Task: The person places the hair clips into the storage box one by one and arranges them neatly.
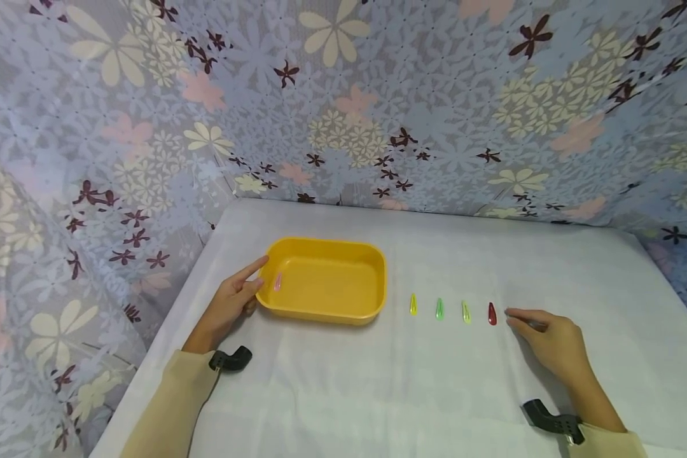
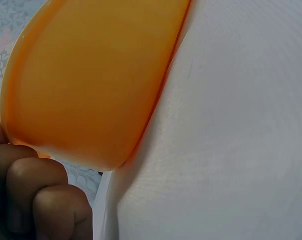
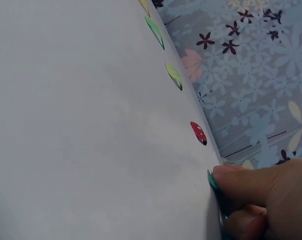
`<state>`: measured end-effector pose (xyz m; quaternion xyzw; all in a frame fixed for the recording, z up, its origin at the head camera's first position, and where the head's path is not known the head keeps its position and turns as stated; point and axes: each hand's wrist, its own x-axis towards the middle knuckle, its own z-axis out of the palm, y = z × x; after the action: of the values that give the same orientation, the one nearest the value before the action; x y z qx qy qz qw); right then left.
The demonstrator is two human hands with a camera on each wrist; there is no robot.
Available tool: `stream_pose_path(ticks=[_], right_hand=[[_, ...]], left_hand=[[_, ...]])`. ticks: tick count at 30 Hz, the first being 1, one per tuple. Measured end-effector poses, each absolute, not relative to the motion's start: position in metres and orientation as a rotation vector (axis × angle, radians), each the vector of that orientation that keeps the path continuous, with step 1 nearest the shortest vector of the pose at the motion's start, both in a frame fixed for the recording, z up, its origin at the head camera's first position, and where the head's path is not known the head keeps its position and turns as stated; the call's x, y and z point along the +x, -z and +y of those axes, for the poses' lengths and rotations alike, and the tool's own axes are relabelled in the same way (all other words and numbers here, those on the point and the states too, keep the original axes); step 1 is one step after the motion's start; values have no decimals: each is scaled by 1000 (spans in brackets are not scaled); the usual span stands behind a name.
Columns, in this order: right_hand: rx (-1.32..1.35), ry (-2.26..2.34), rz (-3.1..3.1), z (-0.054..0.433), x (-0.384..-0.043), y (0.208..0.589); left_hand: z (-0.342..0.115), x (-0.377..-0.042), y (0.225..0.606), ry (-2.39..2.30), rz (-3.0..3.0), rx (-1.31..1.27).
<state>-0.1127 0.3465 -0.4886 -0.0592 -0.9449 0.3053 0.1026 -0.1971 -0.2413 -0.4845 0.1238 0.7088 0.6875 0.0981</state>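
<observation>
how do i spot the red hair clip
On the white-covered table, right of the yellow rectangular plastic tray, four teardrop-shaped hair clips form a row. Its rightmost clip, nearest the right hand, is the only red one.

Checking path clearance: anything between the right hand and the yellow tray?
Yes, low items: a red clip, pale green clip, green clip and yellow clip lie in a row between right hand and tray. Nothing tall visible.

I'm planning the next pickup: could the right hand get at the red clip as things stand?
Probably yes: the red clip lies close by the right hand, nothing lying between them, though that hand pinches something teal.
</observation>
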Motion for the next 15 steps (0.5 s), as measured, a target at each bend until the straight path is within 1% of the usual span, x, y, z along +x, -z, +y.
stream_pose_path(ticks=[4,11,15], right_hand=[[-223,-948,-2806,347,-112,489],[-446,-1050,-2816,349,-105,493],[-469,-1087,-2776,347,-110,491]], left_hand=[[-241,-197,487,-2039,2122,381],[-241,-199,492,-2029,2083,425],[-244,-200,489,-2052,2091,448]])
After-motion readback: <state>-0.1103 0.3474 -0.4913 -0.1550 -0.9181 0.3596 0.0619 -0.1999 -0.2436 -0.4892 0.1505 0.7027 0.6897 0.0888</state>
